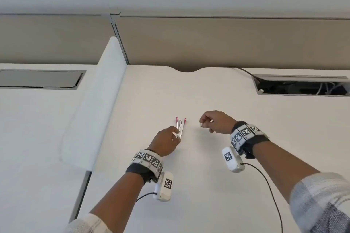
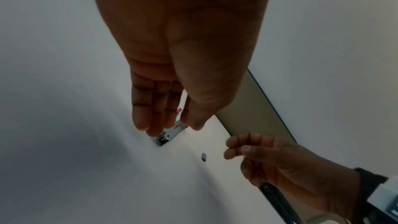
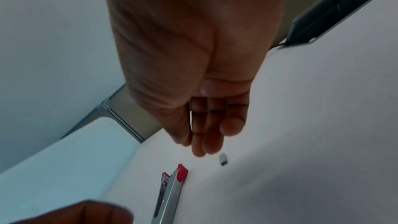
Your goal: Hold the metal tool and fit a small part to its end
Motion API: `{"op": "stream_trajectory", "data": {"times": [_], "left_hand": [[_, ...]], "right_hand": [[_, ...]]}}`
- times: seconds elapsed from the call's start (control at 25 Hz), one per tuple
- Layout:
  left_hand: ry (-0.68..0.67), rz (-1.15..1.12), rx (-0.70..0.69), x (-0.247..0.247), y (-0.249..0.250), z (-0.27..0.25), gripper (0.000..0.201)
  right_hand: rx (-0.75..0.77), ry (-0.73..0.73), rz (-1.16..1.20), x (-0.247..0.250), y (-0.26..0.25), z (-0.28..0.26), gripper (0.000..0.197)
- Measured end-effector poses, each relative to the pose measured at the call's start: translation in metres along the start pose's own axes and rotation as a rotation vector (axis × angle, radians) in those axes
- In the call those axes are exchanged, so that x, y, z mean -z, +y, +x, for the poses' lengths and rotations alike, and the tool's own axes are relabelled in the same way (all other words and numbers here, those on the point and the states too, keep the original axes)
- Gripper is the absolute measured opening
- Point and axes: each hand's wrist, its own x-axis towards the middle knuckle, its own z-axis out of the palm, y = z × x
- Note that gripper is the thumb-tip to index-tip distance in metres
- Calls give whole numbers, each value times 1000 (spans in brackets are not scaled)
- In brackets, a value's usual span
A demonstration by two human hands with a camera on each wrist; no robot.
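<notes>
An opened metal stapler point(image 1: 180, 126) with red tips lies fanned on the white desk point(image 1: 208, 185). My left hand point(image 1: 175, 135) pinches its hinge end between fingers and thumb, as the left wrist view shows of the stapler point(image 2: 170, 134) and the left hand point(image 2: 172, 124). A small grey block of staples point(image 1: 201, 125) lies to the stapler's right. My right hand point(image 1: 203, 122) hovers just beside it, fingers relaxed, holding nothing. In the right wrist view the staple block point(image 3: 223, 159) sits just beyond the right hand point(image 3: 193, 146), apart from it, with the stapler point(image 3: 172, 190) below.
A white divider panel point(image 1: 94, 100) stands along the desk's left side. An open cable tray point(image 1: 303, 87) with wires is at the back right, a closed lid point(image 1: 37, 78) at the back left. Black camera cables point(image 1: 265, 181) trail from both wrists.
</notes>
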Motion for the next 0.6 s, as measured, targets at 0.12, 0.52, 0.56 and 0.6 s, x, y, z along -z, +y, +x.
{"op": "stream_trajectory", "data": {"times": [0.12,0.52,0.56,0.6], "left_hand": [[29,113,52,-7,-4,17,50],[62,174,77,-19,-7,36,55],[70,196,84,-19,-5,36,54],[80,220,96,-20,-2,36,52]], "right_hand": [[-13,59,1,-10,-4,28,17],[4,84,-130,-38,-15,67,25],[-1,88,-119,-39,-15,68,24],[-6,92,-106,-41,-16,68,23]]}}
